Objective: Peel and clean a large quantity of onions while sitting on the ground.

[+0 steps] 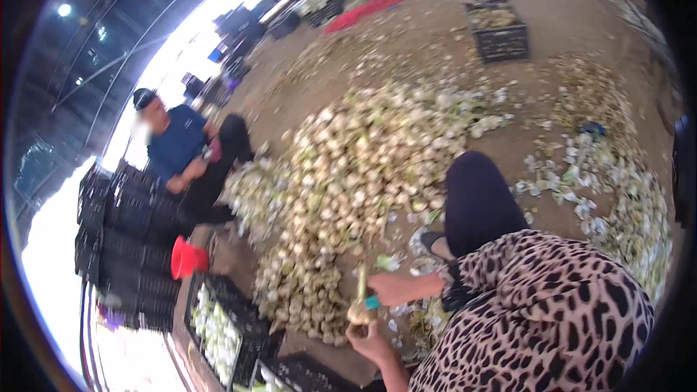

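Note:
My left hand point(371, 342), low in the picture, holds a garlic bulb point(359, 313) by its underside, with the stalk point(362, 279) pointing up. My right hand point(393, 289) is just above it, closed around a small teal-coloured tool point(373, 302) against the bulb's neck. Blur hides the tool's blade, if any. Beyond my hands spreads a large heap of garlic bulbs point(354, 174), some with stalks. Loose peelings point(389, 262) lie on the ground beside my right hand.
Black crates of whitish bulbs point(215, 321) stand lower left, near a red bucket point(188, 257) and stacked black crates point(125, 245). Across the heap sits a person in blue point(179, 139). Another crate point(502, 43) stands at the upper right. Peelings point(626, 218) cover ground at right.

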Action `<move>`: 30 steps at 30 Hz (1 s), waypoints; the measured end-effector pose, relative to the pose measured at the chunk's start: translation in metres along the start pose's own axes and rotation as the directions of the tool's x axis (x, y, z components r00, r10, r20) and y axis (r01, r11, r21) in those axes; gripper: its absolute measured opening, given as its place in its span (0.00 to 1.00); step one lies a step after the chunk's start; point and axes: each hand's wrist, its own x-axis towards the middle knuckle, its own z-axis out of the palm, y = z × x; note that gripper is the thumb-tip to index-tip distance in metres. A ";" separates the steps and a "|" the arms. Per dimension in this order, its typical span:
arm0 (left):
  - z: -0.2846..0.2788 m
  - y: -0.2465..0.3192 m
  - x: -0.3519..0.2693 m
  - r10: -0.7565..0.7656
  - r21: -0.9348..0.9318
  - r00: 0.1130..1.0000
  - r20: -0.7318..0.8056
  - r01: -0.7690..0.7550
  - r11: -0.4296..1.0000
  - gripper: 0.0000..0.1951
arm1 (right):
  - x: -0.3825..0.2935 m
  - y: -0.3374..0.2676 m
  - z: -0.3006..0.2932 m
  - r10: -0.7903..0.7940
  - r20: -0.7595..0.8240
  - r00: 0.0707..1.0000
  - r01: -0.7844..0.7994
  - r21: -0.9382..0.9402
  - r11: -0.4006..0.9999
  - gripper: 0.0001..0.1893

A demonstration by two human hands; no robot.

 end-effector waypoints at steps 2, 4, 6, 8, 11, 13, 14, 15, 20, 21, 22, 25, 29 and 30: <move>0.003 0.003 -0.001 0.087 -0.049 0.996 0.018 -0.086 0.995 0.21 | -0.003 0.003 -0.002 0.024 -0.043 0.999 -0.021 0.051 0.998 0.25; -0.002 -0.009 0.006 0.140 -0.104 0.990 0.032 -0.136 0.985 0.21 | -0.008 -0.010 -0.006 0.041 -0.090 0.995 -0.029 0.131 0.991 0.31; -0.003 0.003 0.002 0.148 -0.103 0.989 0.013 -0.146 0.984 0.22 | -0.008 -0.018 -0.011 0.069 -0.027 0.997 -0.056 0.328 0.943 0.27; -0.012 -0.016 0.013 0.198 -0.134 0.980 0.024 -0.193 0.972 0.18 | -0.005 -0.031 -0.015 0.082 0.011 0.997 -0.069 0.645 0.761 0.19; -0.007 -0.020 0.016 0.024 -0.268 0.997 0.077 -0.002 0.964 0.14 | 0.004 -0.025 -0.033 0.148 0.014 0.989 -0.060 0.947 0.314 0.11; -0.008 -0.025 0.018 -0.060 -0.352 0.992 0.115 0.097 0.931 0.12 | 0.009 -0.019 -0.041 0.132 0.042 0.990 -0.061 0.987 0.145 0.08; -0.009 -0.033 0.020 -0.062 -0.346 0.991 0.122 0.100 0.933 0.12 | 0.010 -0.017 -0.044 0.096 0.051 0.994 -0.062 0.991 0.121 0.07; -0.007 -0.032 0.020 -0.058 -0.344 0.989 0.139 0.103 0.933 0.11 | 0.009 -0.015 -0.049 0.061 0.048 0.997 -0.054 0.993 0.102 0.06; 0.005 -0.014 0.010 -0.156 -0.417 0.970 0.184 0.221 0.882 0.10 | 0.000 -0.016 -0.082 0.047 -0.006 0.999 0.001 0.994 0.112 0.05; 0.001 -0.019 0.015 -0.148 -0.397 0.975 0.168 0.204 0.895 0.10 | -0.002 -0.025 -0.090 0.011 -0.020 1.000 0.019 0.995 0.098 0.05; 0.001 -0.029 0.019 -0.141 -0.379 0.978 0.157 0.191 0.906 0.10 | -0.006 -0.031 -0.103 -0.020 -0.037 0.999 0.039 0.995 0.088 0.05; 0.000 -0.045 0.024 -0.171 -0.331 0.974 0.147 0.212 0.920 0.10 | -0.025 -0.050 -0.149 -0.066 -0.186 0.980 0.192 0.978 0.087 0.05; 0.007 -0.033 0.019 -0.275 -0.196 0.957 0.097 0.289 0.937 0.12 | -0.062 -0.037 -0.217 -0.225 -0.412 0.883 0.443 0.890 0.111 0.05; 0.012 -0.015 0.008 -0.298 -0.095 0.955 -0.006 0.296 0.950 0.12 | -0.071 -0.024 -0.232 -0.262 -0.432 0.863 0.482 0.860 0.169 0.06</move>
